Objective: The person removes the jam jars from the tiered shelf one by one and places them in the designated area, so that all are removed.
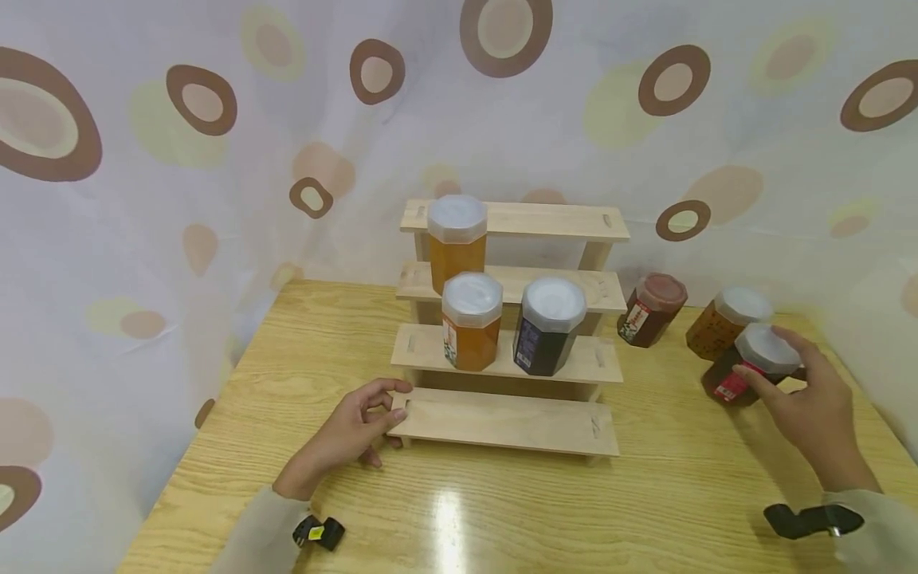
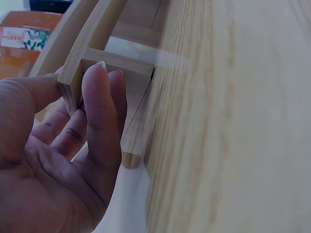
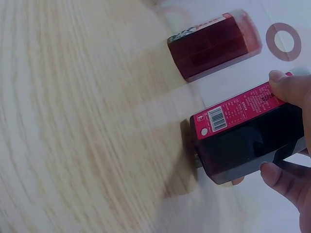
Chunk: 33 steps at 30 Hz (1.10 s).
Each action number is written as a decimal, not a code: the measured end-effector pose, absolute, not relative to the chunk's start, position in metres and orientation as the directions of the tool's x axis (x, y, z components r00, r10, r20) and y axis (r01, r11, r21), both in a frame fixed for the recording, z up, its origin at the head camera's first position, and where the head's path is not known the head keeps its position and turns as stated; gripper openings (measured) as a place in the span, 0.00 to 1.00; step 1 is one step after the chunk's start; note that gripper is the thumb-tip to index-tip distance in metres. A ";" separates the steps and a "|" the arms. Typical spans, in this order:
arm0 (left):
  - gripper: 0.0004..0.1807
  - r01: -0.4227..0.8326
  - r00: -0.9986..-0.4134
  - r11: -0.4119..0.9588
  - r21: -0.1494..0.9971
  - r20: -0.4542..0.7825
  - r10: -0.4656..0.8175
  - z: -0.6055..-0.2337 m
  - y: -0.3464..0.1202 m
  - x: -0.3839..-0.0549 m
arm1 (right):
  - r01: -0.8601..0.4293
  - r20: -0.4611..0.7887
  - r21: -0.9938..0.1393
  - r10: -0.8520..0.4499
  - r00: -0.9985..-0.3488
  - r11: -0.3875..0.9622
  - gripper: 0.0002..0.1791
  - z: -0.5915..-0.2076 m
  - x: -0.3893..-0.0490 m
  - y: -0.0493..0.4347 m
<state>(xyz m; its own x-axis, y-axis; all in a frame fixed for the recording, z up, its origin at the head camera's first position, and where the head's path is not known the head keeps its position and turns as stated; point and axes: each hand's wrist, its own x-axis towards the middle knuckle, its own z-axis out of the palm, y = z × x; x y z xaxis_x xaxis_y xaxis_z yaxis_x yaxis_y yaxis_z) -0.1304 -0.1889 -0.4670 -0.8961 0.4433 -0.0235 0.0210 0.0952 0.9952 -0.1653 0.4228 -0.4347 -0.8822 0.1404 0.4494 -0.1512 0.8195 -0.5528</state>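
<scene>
At the left end of the lowest step of a wooden stepped shelf [image 1: 502,418], my left hand [image 1: 350,430] pinches the board's edge. The left wrist view has the thumb on one face and fingers [image 2: 99,97] curled round the other. Over on the right, my right hand [image 1: 821,406] grips a dark jar with a pink label [image 3: 252,141] by its upper part, near the white lid. That jar is tilted, its base close over the table. An amber jar [image 1: 476,347] and a dark jar with a blue label [image 1: 538,347] stand on the second step; another amber jar [image 1: 457,259] stands one step higher.
A dark red jar with a reddish lid [image 1: 649,315] and a speckled amber jar [image 1: 713,331] stand on the wooden table [image 1: 301,351], right of the shelf. Behind the table hangs a patterned cloth [image 1: 215,183].
</scene>
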 end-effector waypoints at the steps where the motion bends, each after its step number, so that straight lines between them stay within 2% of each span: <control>1: 0.22 0.023 -0.896 0.095 0.995 -0.022 0.443 -0.467 -0.189 -0.130 | -0.153 0.453 -0.554 0.142 -0.880 0.818 0.43 -0.436 -0.165 0.423; 20: 0.22 0.017 -0.894 0.094 0.995 -0.027 0.447 -0.469 -0.189 -0.131 | -0.143 0.440 -0.586 0.165 -0.883 0.797 0.43 -0.445 -0.165 0.422; 27: 0.22 0.023 -0.891 0.087 0.996 -0.019 0.454 -0.470 -0.190 -0.132 | -0.168 0.442 -0.564 0.124 -0.889 0.808 0.36 -0.435 -0.168 0.425; 29: 0.22 0.027 -0.889 0.084 0.996 -0.015 0.457 -0.469 -0.190 -0.132 | -0.174 0.468 -0.560 0.135 -0.873 0.810 0.33 -0.430 -0.168 0.425; 33: 0.22 0.023 -0.888 0.080 0.997 -0.016 0.459 -0.469 -0.190 -0.132 | -0.226 0.595 -0.518 0.157 -0.789 0.825 0.26 -0.415 -0.169 0.419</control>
<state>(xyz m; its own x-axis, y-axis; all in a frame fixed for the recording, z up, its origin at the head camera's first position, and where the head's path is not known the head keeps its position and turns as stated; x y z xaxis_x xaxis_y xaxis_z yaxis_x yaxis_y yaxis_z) -0.1322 -0.1898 -0.4691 -0.8881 0.4593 -0.0160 0.0233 0.0797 0.9966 -0.1694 0.4193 -0.4151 -0.7885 0.1573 0.5945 -0.2263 0.8246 -0.5184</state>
